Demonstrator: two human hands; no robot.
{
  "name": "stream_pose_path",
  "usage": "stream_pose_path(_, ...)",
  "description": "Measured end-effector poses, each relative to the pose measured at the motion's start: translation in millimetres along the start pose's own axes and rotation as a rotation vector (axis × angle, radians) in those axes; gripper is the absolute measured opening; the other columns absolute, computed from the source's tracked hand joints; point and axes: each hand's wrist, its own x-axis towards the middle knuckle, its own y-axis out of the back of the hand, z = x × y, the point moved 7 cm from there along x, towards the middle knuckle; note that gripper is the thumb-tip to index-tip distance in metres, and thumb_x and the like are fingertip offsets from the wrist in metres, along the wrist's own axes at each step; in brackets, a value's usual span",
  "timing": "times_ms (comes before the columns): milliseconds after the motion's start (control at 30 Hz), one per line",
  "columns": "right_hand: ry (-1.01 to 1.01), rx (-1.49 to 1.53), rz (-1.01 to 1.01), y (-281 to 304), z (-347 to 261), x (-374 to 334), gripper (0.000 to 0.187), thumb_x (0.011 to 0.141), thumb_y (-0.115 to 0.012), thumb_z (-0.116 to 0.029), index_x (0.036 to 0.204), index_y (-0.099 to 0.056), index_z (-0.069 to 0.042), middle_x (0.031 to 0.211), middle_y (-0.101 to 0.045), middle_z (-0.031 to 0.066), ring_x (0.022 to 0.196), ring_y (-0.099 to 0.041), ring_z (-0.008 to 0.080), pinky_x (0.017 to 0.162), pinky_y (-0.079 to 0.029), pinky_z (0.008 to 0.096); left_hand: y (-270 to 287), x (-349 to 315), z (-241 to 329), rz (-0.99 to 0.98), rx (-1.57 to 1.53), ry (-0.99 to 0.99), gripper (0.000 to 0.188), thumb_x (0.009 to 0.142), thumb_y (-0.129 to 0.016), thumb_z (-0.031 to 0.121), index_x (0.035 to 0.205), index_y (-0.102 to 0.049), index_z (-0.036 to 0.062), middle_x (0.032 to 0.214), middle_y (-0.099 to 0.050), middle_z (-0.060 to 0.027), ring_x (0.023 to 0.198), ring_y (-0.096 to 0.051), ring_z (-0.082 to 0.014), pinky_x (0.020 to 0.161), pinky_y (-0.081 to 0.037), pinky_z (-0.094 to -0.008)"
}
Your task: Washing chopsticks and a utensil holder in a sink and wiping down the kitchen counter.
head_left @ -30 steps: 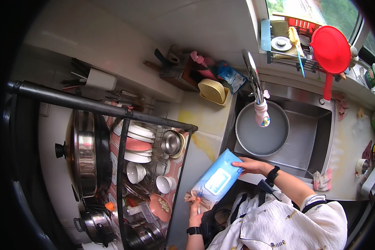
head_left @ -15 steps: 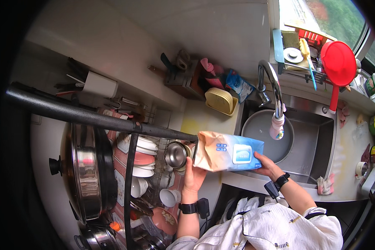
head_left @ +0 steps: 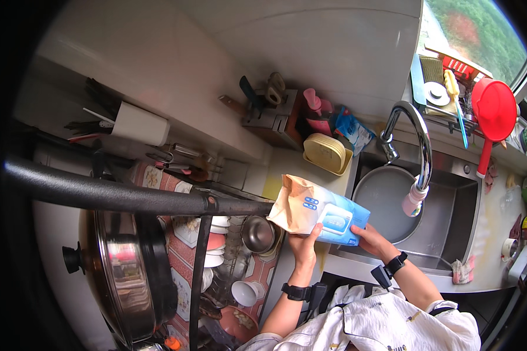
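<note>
Both my hands hold a soft pack of wet wipes (head_left: 294, 206), beige at its left end and blue at its right, with a white-framed flip lid on its face. My left hand (head_left: 304, 248) grips the near edge, its thumb pressed on the face beside the lid and its other fingers hidden beneath. At the blue end, my right hand (head_left: 373, 241) has its thumb on the corner, the fingers mostly out of sight. The lid looks closed. The pack hangs in front of the sink, its beige end near the black rail.
A black metal rail (head_left: 123, 196) crosses the left side above a dish rack of bowls. Behind the pack stand a stack of yellow containers (head_left: 324, 153) and a knife block (head_left: 274, 124). A grey basin (head_left: 380, 196) sits in the sink (head_left: 451, 234), under the curved faucet (head_left: 421, 131).
My left hand has slid from the beige end toward the pack's middle, its thumb now on the face. The pack has tilted, its blue end lower. The view has shifted slightly.
</note>
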Motion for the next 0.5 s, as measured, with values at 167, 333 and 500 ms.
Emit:
stream_pose_path(167, 0.449, -0.713, 0.418, -1.5, -66.4, -24.8, 0.09, 0.076, -0.08, -0.028, 0.145, -0.028, -0.004, 0.14, -0.042, 0.0171, 0.131, -0.04, 0.0305, 0.105, -0.036, 0.0401, -5.3, 11.0, -0.1, -0.117, 0.152, -0.097, 0.069, 0.066, -0.082, 0.0, 0.125, -0.048, -0.0013, 0.116, -0.057, -0.0097, 0.102, -0.058, -0.0172, 0.092, -0.047, -0.0317)
stream_pose_path(333, 0.819, -0.747, 0.349, -82.6, -140.6, -39.3, 0.08, 0.069, -0.08, -0.014, 0.138, -0.042, -0.007, 0.123, -0.053, 0.0101, 0.105, -0.052, 0.0214, 0.085, -0.044, 0.0339, -23.7, 0.8, -9.3, -0.232, 0.288, -0.084, 0.069, 0.065, -0.083, 0.003, 0.126, -0.049, -0.0015, 0.118, -0.058, -0.009, 0.107, -0.057, -0.0176, 0.092, -0.047, -0.0321)
stream_pose_path(500, 0.853, -0.48, 0.572, -42.8, -157.6, -37.4, 0.016, 0.085, -0.07, -0.014, 0.089, -0.063, -0.001, 0.072, -0.055, 0.0036, 0.061, -0.051, 0.0121, 0.053, -0.041, 0.0246, -46.7, -15.8, -11.8, -0.295, 0.32, -0.053, 0.073, 0.064, -0.084, 0.005, 0.126, -0.046, -0.0023, 0.119, -0.057, -0.01, 0.107, -0.057, -0.019, 0.094, -0.045, -0.0321)
